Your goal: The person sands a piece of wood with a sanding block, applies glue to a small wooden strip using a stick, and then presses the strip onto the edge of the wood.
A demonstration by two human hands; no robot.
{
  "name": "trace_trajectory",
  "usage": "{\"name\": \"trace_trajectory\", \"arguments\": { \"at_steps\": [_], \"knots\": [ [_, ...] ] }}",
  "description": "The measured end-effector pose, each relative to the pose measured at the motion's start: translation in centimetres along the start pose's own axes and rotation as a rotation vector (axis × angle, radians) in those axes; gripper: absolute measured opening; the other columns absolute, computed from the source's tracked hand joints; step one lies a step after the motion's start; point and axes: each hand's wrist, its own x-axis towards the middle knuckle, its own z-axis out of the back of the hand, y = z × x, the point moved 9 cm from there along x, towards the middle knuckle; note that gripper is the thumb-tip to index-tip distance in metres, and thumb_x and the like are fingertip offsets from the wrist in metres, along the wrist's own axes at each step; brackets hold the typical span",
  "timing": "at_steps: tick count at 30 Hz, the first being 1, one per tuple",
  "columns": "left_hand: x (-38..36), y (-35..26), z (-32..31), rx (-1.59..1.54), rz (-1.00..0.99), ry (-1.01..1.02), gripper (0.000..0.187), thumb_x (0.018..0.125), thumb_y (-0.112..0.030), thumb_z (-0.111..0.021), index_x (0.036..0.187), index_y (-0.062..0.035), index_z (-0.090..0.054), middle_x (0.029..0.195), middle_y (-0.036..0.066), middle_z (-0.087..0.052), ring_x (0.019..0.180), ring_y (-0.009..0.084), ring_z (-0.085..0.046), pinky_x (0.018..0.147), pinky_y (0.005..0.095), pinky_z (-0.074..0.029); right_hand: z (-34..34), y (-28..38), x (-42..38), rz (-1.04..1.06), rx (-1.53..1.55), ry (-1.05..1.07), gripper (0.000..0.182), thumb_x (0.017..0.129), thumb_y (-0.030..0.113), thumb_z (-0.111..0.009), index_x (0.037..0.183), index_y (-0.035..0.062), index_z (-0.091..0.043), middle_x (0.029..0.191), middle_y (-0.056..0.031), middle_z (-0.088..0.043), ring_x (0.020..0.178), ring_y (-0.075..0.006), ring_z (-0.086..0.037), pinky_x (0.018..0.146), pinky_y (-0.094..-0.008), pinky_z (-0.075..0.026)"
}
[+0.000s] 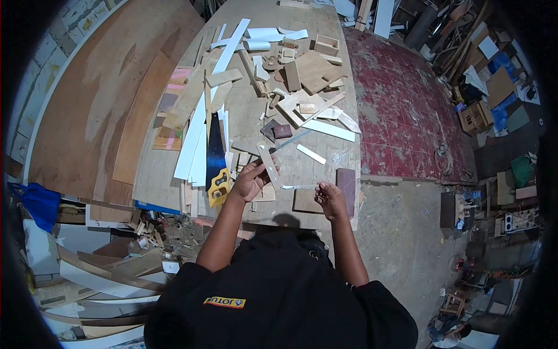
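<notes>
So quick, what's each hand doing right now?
Left hand: closed on a thin wooden strip, held upright.
Right hand: pinching the end of a thin pale strip.

**What I count on my table**

I have two hands up: my left hand (249,181) and my right hand (330,199). Between them I count one narrow strip (268,164) and one thin blade (297,187). One handsaw (216,157) lies on the table (325,166), beside three long white strips (195,145). Two small dark blocks (278,130) sit together. The loose wood offcuts (311,72) are too many to count.
</notes>
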Motion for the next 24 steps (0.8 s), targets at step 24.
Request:
{"name": "trace_trajectory", "arguments": {
  "at_steps": [24],
  "knots": [
    [-0.8, -1.6, 0.0, -0.032, -0.091, -0.011, 0.039, 0.096, -0.013, -0.054, 0.133, -0.0005, -0.048, 0.123, 0.013, -0.060, 0.117, 0.0268, -0.058, 0.100, 0.0419, -0.048, -2.5, -0.1, 1.2, -0.030, -0.066, 0.033, 0.018, 0.090, 0.017, -0.066, 0.097, 0.0006, -0.063, 0.084, -0.0078, -0.067, 0.068, -0.0139, -0.061, 0.062, -0.0258, -0.050]
  ]
}}
